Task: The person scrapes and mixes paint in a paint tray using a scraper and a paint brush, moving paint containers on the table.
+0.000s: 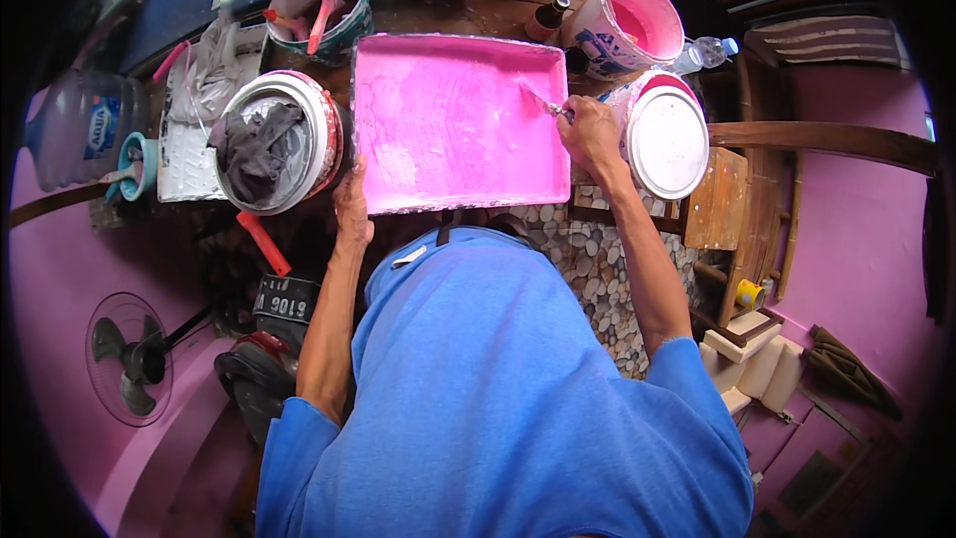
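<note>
A rectangular paint tray, coated inside with wet pink paint, lies in front of me at the near side of the table. My left hand grips its near left corner, thumb and fingers at the rim. In my right hand is a small pink-smeared putty knife; its end touches the paint near the tray's right side. My fingers hide most of its handle. Left of the tray stands a round paint bucket with a dark rag on top. A white-lidded bucket stands just beyond my right hand.
Behind the tray are a bucket with brushes, a dark bottle and a pink-filled paint bucket. A clear bottle lies at right. Far left stands a water jug; below it, a fan.
</note>
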Tool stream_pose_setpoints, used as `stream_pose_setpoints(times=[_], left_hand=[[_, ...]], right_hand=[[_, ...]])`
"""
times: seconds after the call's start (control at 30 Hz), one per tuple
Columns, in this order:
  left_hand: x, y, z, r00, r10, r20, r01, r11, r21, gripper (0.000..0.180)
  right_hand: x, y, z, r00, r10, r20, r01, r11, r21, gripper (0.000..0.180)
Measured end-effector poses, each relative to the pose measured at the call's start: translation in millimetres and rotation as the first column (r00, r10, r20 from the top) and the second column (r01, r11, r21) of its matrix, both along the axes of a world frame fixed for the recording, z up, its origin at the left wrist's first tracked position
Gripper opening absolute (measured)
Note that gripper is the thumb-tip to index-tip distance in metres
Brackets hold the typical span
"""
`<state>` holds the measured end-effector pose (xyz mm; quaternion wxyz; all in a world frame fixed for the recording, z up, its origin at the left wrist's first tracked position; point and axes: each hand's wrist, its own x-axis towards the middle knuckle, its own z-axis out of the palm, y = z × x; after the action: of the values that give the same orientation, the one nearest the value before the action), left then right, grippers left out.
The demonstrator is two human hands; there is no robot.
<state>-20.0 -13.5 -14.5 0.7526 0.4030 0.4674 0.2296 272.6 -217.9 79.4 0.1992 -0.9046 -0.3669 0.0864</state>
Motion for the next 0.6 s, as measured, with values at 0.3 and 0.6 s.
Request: stream_pose_setpoints(times=[0.3,0.6], left_hand=[[1.2,-3.6,6.9,1.000,0.017,0.000,-0.017,1.000,0.020,0.054],[-2.7,-4.2,4.2,1.000,0.016,0.005,-0.016,1.000,0.017,0.053]], right_hand=[[3.3,9.1,9.2,0.996,0.018,-0.085,-0.013,0.999,0.050,0.017],[4.1,18.9,13.4,0.990,0.066,-0.126,-0.057,0.995,0.077,0.017]])
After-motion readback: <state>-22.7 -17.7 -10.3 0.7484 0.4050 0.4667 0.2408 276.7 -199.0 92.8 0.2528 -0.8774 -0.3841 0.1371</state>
